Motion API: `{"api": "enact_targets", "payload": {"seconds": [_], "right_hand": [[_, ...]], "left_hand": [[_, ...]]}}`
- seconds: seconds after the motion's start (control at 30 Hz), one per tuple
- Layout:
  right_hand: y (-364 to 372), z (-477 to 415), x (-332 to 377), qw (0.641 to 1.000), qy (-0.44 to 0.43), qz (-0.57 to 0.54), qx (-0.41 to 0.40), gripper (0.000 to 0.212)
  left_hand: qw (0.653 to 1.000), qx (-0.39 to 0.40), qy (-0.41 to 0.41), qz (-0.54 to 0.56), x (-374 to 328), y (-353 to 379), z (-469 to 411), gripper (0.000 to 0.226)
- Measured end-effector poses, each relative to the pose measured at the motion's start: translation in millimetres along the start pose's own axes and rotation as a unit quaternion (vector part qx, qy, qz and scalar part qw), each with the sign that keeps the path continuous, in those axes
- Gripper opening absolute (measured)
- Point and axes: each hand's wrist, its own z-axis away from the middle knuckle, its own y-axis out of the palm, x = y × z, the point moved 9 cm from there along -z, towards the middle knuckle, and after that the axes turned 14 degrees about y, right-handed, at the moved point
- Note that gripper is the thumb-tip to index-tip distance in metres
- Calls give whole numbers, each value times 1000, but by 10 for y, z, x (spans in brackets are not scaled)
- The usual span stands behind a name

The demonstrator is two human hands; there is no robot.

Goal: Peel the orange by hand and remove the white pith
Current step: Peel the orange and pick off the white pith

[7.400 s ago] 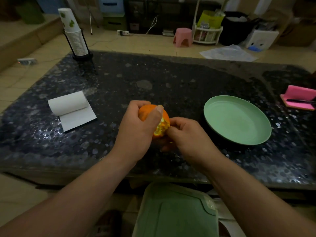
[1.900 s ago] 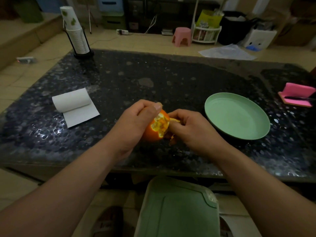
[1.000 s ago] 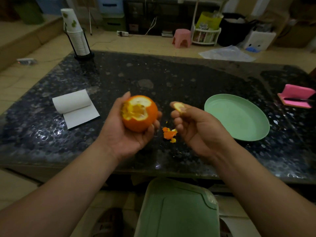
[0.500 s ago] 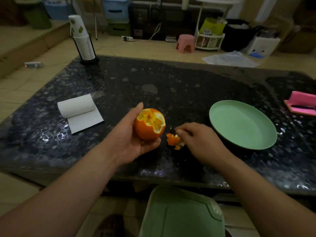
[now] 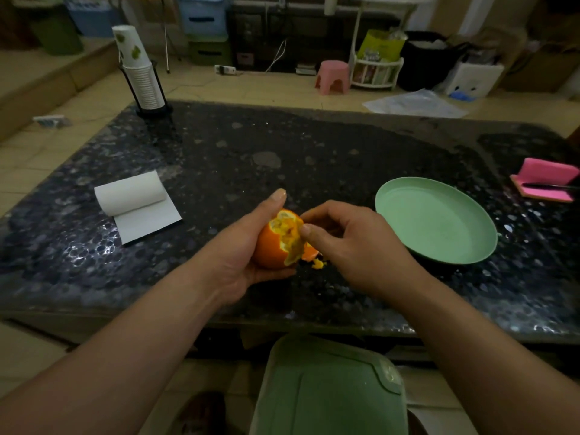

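The left hand (image 5: 232,255), fingers curled, cups the partly peeled round orange (image 5: 268,246). The right hand (image 5: 357,249), nearer the torn rind edge, pinches it between thumb and forefinger; intact rind lies left of and below those fingertips.

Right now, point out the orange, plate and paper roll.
orange (image 5: 268,246): head view, unpeeled skin on its left side.
plate (image 5: 436,219): head view, bare middle of its basin.
paper roll (image 5: 130,193): head view, the rolled part.

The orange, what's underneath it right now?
The left hand cups the orange from below. Peel scraps lie on the table beside it; whatever sits directly beneath is hidden by the hand.
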Motion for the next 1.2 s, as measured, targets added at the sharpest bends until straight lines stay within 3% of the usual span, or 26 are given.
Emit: {"api": "enact_targets", "payload": {"seconds": [0.23, 0.47, 0.8, 0.93, 1.1, 1.2], "right_hand": [[55, 47, 15, 995, -21, 102, 1, 32], [39, 65, 47, 995, -28, 86, -40, 14], [122, 37, 12, 995, -29, 94, 9, 17], [112, 53, 61, 992, -59, 113, -13, 6], [209, 85, 98, 983, -90, 161, 9, 15], [217, 87, 119, 979, -103, 173, -4, 9]], "left_hand": [[994, 20, 55, -92, -64, -1, -22, 59], [985, 42, 104, -132, -113, 23, -23, 61], [983, 72, 89, -141, -100, 12, -35, 57], [983, 78, 84, -145, -80, -4, -30, 58], [983, 93, 67, -143, -60, -26, -5, 58], [984, 102, 56, -138, -27, -13, -2, 54]]}}
